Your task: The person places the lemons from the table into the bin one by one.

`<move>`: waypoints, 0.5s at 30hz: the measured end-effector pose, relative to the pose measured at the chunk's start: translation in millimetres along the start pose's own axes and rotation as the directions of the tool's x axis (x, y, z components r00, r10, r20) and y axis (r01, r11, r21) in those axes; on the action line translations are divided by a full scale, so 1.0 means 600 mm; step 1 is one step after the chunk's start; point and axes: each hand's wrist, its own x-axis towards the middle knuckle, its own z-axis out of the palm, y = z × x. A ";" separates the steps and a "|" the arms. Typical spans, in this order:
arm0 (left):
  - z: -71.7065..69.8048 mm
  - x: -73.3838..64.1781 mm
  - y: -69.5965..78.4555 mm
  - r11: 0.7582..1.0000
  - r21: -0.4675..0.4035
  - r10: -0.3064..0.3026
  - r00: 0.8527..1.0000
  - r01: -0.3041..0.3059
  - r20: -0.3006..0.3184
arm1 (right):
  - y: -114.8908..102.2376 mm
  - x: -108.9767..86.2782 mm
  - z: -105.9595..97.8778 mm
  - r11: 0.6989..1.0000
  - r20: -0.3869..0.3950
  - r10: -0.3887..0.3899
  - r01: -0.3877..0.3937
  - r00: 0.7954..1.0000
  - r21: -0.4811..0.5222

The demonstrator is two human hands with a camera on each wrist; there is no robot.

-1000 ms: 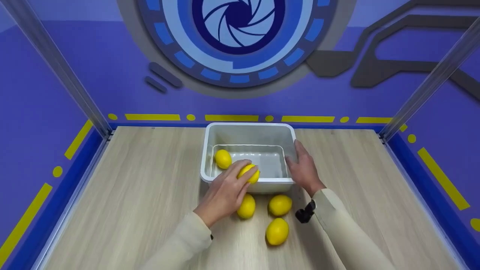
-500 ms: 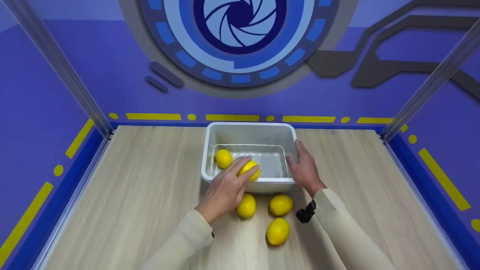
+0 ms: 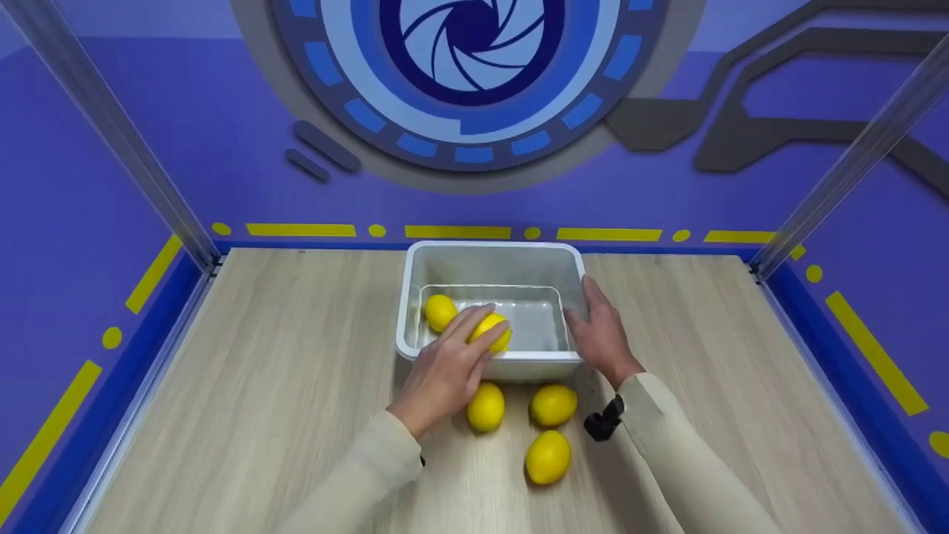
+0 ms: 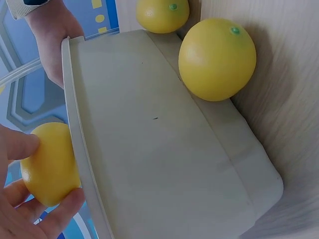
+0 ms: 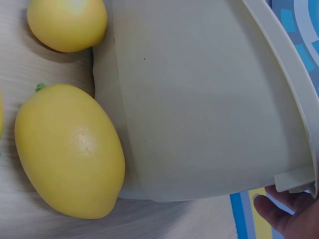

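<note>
My left hand [image 3: 445, 363] holds a yellow lemon [image 3: 493, 332] over the front rim of a white plastic bin [image 3: 511, 369]. In the left wrist view, thumb and fingers curl round this lemon [image 4: 50, 167], right beside the rim. Another lemon [image 3: 440, 313] lies inside the bin at its left. My right hand [image 3: 604, 334] grips the bin's right wall at the rim, thumb on the inner side; its fingertips show below the rim in the right wrist view. Outside, a lemon [image 3: 485, 407] and a second lemon [image 3: 553, 406] lie close to the bin's front wall.
One more lemon [image 3: 549, 457] rests nearer the front of the wood-grain table [image 3: 296, 371]. Behind the bin stands a purple-blue wall [image 3: 222, 148] with a round emblem. Metal posts [image 3: 118, 133] mark the back corners. A black clip [image 3: 604, 420] sits at the right sleeve.
My left hand has moved slightly farther forward over the bin with the lemon in its grasp. The right hand, the bin and the other lemons have stayed put.
</note>
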 end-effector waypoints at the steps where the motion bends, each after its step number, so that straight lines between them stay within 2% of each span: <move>1: 0.000 0.001 0.000 1.000 -0.003 -0.006 1.000 0.006 0.004 | 0.000 0.000 0.000 1.000 0.000 0.002 -0.002 1.000 -0.002; 15: 0.007 0.004 -0.005 1.000 -0.006 -0.026 1.000 0.026 -0.014 | 0.001 0.001 0.000 1.000 0.000 -0.009 0.009 1.000 -0.013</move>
